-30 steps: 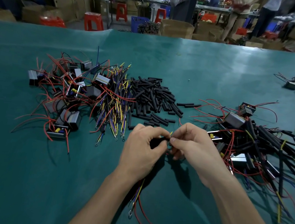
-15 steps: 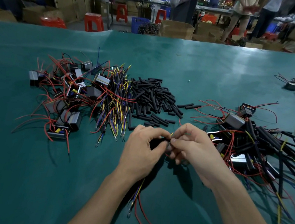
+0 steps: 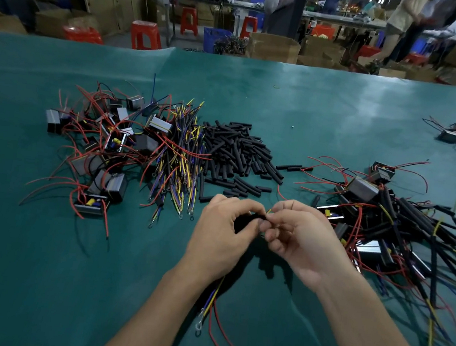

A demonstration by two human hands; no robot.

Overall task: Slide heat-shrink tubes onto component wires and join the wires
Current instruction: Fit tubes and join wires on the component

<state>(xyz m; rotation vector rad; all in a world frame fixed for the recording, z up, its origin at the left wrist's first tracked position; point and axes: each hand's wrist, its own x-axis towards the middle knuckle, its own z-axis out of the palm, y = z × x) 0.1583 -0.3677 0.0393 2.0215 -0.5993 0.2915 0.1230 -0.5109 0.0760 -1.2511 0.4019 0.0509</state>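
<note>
Green mat [image 3: 343, 115], workshop behind; left hand [image 3: 220, 235], right hand [image 3: 296, 238] both pinch black tube [image 3: 246, 221].

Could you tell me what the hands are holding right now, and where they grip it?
Both hands pinch one wire bundle at its upper end: left hand round its black tube, right hand at the tips.

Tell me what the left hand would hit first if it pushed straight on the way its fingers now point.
The left hand points right, at the right hand. Their fingers already meet over a black tube, so it would probably press into those fingers at once; depth is hard to judge here.
</note>
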